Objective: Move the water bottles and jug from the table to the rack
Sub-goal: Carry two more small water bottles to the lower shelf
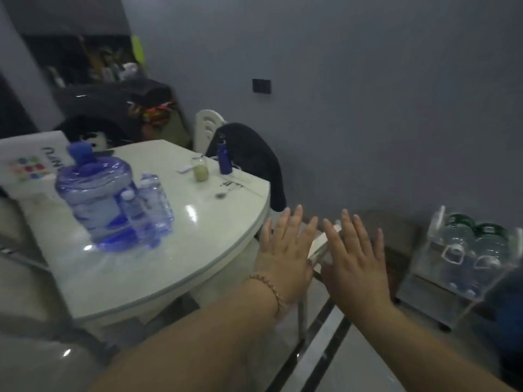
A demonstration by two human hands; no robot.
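A large blue water jug (93, 196) with a blue cap stands on the left part of the white round table (198, 250). Clear plastic water bottles (150, 205) stand tight against its right side. A clear rack (458, 267) sits on the floor at the right and holds several bottles. My left hand (285, 250) and my right hand (353, 261) are stretched out flat, fingers apart, palms down, just past the table's right edge. Both hands hold nothing and are well to the right of the jug.
A dark blue flask (224, 157) and a small jar with green contents (200, 169) stand at the table's far side. A chair draped with dark cloth (254, 162) is behind the table. A stool (319, 250) sits under my hands. A board with coloured squares (31, 162) leans at the left.
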